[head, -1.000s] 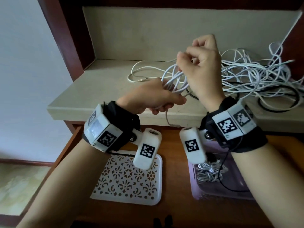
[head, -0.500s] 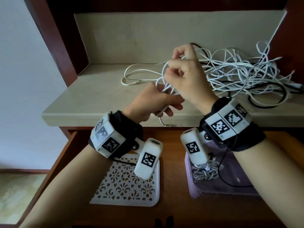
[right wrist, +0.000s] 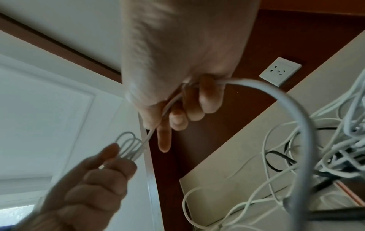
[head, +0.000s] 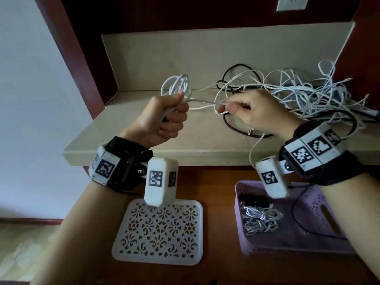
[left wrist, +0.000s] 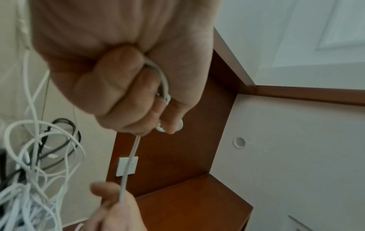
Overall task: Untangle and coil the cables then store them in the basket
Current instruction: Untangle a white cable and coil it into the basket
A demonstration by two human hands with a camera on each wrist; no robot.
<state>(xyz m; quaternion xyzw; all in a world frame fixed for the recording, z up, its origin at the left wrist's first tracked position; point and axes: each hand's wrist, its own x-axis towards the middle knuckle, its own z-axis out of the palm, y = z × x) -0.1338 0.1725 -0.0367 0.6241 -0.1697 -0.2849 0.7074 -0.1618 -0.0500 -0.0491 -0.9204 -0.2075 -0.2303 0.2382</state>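
Observation:
My left hand (head: 164, 118) is a fist round several loops of a white cable (head: 176, 85) that stick up above it. A straight run of the same cable (head: 202, 102) crosses to my right hand (head: 246, 112), which pinches it between thumb and fingers. The left wrist view shows that fist (left wrist: 126, 87) with the cable (left wrist: 128, 165) leaving it. In the right wrist view, the cable (right wrist: 292, 100) arcs out of my right hand (right wrist: 177, 101). A tangle of white and black cables (head: 304, 95) lies on the beige shelf (head: 131, 124). The purple basket (head: 316, 219) holds coiled white cables (head: 259, 219).
A white patterned tray (head: 160, 229) lies on the wooden surface left of the basket. A wall socket (head: 292, 3) sits above the shelf. Dark wood panels close the shelf's left and right sides. A thin black wire (head: 298, 219) trails into the basket.
My hands have drawn apart: the left moved left and down with the loops, the right moved right, stretching the cable between them. The view has tipped down, showing more of the tray and basket.

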